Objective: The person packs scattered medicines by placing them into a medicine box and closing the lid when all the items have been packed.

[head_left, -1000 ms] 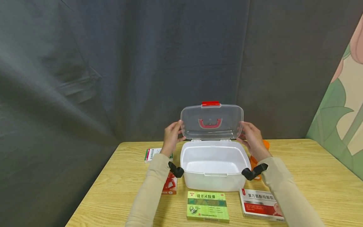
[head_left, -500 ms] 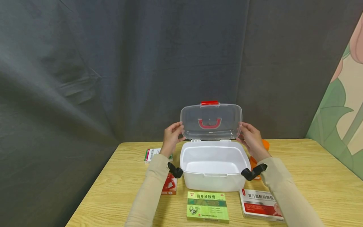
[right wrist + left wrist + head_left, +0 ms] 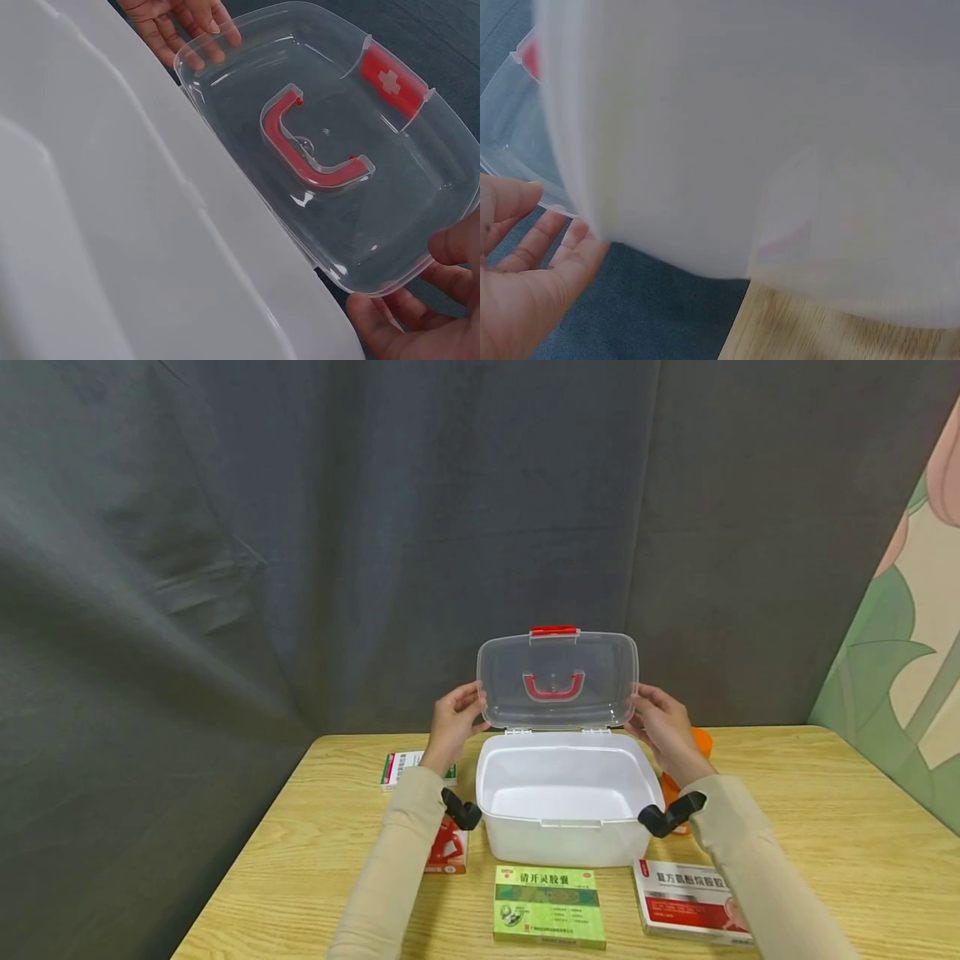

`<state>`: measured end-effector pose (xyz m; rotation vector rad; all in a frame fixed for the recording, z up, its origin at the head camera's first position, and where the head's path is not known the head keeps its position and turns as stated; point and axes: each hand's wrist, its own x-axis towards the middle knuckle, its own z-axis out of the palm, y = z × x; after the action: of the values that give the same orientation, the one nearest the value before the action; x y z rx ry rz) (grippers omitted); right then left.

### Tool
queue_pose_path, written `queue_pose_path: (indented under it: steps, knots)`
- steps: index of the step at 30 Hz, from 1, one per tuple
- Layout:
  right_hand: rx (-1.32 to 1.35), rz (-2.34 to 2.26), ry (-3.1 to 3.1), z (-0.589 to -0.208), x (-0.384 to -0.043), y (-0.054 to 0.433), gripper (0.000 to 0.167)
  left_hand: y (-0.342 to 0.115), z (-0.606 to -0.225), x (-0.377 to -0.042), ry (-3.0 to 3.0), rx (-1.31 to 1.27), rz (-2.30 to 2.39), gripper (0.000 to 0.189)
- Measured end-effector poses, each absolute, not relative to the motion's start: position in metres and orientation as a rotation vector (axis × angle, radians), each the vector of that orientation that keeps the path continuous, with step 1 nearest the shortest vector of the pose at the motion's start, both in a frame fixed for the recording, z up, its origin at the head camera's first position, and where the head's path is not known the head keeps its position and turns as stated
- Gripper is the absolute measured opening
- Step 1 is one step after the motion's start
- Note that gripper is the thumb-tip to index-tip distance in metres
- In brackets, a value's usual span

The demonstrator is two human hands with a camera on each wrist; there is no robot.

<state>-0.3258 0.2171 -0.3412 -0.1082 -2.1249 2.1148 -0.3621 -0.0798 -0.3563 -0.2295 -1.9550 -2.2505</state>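
A white plastic box (image 3: pixel 566 843) stands on the table with its hinged clear lid (image 3: pixel 600 664) raised at the back. The lid bears a red handle (image 3: pixel 326 178) and a red latch (image 3: pixel 554 631) with a white cross. At the lid's left edge, my left hand (image 3: pixel 452 722) holds the rim, thumb on the near side and fingers behind. My right hand (image 3: pixel 667 731) grips the opposite edge the same way; the right wrist view shows its fingers curled under the rim (image 3: pixel 390 289). Nothing lies inside the box. In the left wrist view the box wall hides most of the lid.
Around the box lie a green medicine box (image 3: pixel 550 906), a white-and-red one (image 3: pixel 686 906), a red one (image 3: pixel 448 852) and a white-and-green one (image 3: pixel 401 768). Orange bottles (image 3: pixel 702 742) stand partly hidden behind my right hand. A dark curtain (image 3: pixel 450 527) hangs behind the table.
The lid has tipped slightly further back, its top edge rising a little and its right edge shifting left. Both hands stay on its sides, moving only slightly. The boxes on the table have not moved.
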Motion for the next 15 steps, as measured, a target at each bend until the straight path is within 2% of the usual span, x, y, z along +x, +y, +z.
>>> queue_pose_path:
  steps: [6,15]
  knots:
    - [-0.075,2.093,-2.145,-0.3430,-0.3285,0.2177,0.048,-0.0821,-0.3553,-0.3611,-1.988,-0.261,-2.256,0.040]
    - [-0.083,2.040,-2.192,-0.3427,-0.3297,0.2174,0.048,-0.0819,-0.3593,-0.3653,-2.006,-0.240,-2.190,0.038]
